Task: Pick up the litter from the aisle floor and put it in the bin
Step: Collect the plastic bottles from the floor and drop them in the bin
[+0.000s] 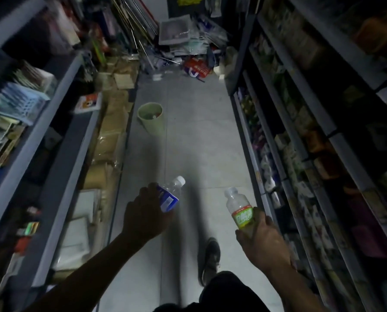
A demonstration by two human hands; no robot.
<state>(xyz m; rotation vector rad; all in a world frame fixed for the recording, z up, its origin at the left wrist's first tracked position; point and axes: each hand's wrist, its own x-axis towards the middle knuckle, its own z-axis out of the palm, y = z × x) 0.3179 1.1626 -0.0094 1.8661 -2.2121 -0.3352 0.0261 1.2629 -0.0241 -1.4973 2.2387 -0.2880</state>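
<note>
Grey floor lies open between shelves; each grip holds a bottle: left hand, right hand.

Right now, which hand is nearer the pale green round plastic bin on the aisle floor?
Left. The left hand, holding the blue-labelled clear plastic bottle, is almost straight down the aisle from the pale green round plastic bin. The right hand, holding the green-labelled bottle, sits farther right.
</note>
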